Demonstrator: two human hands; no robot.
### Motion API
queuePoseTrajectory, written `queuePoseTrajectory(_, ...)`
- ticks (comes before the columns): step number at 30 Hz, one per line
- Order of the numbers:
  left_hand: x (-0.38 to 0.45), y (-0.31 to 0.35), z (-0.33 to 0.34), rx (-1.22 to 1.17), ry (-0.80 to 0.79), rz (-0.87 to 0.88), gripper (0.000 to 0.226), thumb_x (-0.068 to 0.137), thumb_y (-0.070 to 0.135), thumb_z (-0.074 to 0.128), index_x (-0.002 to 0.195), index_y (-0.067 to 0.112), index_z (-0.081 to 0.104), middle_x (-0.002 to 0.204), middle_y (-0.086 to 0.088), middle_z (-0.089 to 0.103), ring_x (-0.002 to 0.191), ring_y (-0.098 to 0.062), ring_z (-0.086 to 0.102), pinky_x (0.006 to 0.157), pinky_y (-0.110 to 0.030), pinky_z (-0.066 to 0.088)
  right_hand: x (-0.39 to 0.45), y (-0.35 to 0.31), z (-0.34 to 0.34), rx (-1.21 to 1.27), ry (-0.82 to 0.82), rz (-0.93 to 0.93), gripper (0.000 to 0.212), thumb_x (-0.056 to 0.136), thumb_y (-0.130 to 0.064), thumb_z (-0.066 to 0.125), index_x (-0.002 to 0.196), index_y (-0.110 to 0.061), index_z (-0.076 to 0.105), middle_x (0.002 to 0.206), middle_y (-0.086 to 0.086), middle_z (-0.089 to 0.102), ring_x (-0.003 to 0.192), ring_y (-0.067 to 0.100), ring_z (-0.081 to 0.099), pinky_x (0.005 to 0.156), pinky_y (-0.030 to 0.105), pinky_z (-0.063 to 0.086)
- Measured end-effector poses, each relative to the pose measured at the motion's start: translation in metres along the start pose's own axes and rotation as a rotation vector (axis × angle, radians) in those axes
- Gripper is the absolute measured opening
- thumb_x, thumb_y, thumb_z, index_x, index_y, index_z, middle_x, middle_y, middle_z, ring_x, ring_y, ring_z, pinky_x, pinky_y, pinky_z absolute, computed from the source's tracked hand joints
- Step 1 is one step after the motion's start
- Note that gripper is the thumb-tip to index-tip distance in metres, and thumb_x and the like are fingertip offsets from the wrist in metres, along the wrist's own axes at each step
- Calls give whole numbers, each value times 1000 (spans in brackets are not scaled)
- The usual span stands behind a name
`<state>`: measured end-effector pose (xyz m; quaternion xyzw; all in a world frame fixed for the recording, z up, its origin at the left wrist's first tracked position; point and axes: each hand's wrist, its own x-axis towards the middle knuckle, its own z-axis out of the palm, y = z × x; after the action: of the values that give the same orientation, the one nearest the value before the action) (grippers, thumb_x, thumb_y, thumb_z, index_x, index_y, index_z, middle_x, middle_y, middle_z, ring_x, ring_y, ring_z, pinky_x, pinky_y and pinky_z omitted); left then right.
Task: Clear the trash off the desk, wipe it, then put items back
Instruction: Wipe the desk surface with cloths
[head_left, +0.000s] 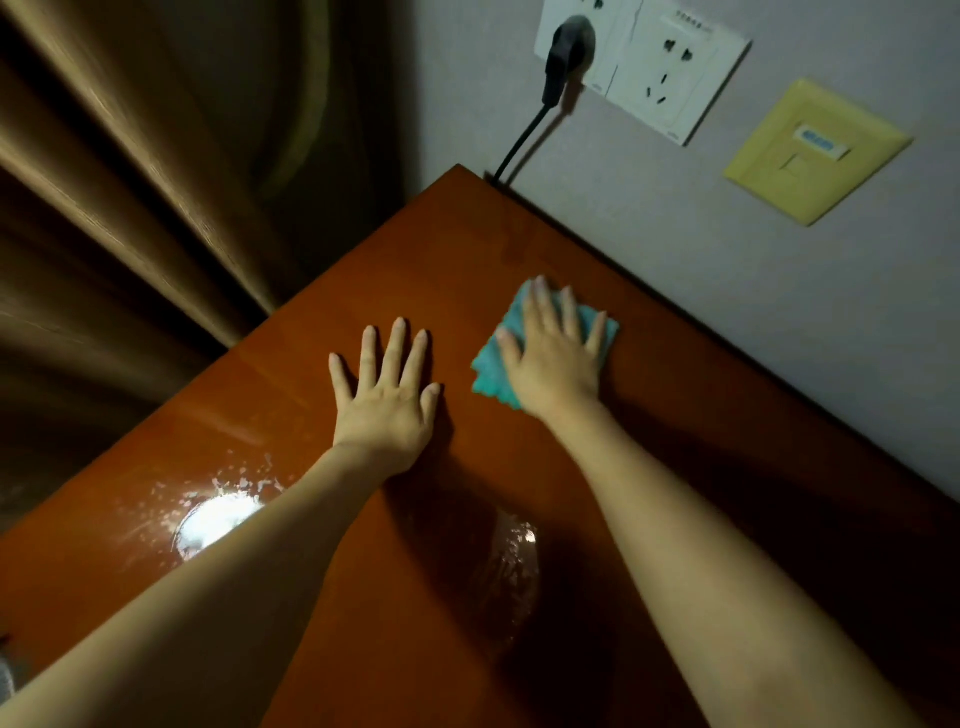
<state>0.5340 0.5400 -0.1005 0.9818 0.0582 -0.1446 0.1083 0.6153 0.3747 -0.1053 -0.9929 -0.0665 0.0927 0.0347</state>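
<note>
Both forearms are stretched from the lower frame across the desk (467, 249); the left hand (387, 400) is laid flat, fingers spread, seemingly as a brace, while a teal cloth (491, 376) is pressed down at centre-right under the right hand (553, 358), fingers straight and apart, for wiping.

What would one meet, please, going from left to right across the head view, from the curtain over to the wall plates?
Curtain → glare patch on the desk → left hand flat on the desk → teal cloth under the right hand → white wall socket → yellow wall plate.
</note>
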Motion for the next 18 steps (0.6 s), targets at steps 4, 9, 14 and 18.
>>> queuePoseTrajectory(4,-33,5,5,-9,-55,36,59,99,48,12,147,32,-18,155,4,-26,140,-22,-29,109,-54,-19,-89,24,7,-65,-80,-300,69,89,-63,-7,147,-27,-13,156,-13,-12,148,20,-3,114,54,-7)
queuePoseTrajectory(9,-62,1,13,4,-103,84,59,99,49,10,143,33,-25,153,4,-30,138,-21,-33,111,-53,-20,-125,108,9,-61,-40,-96,77,84,-69,-14,147,-25,-4,154,-10,-4,146,18,2,115,50,-2)
queuePoseTrajectory(14,-65,-1,19,22,-64,94,57,99,50,8,147,33,-19,154,4,-27,140,-21,-30,109,-52,-21,-64,91,3,101,38,408,64,99,-51,18,153,-20,4,161,-4,2,147,21,0,115,58,-3)
queuePoseTrajectory(18,-69,-1,23,42,-55,99,58,96,52,2,147,33,-17,155,5,-24,140,-20,-28,109,-50,-21,-58,22,9,101,22,209,64,99,-51,21,153,-21,3,160,-5,0,147,21,-2,113,58,-5)
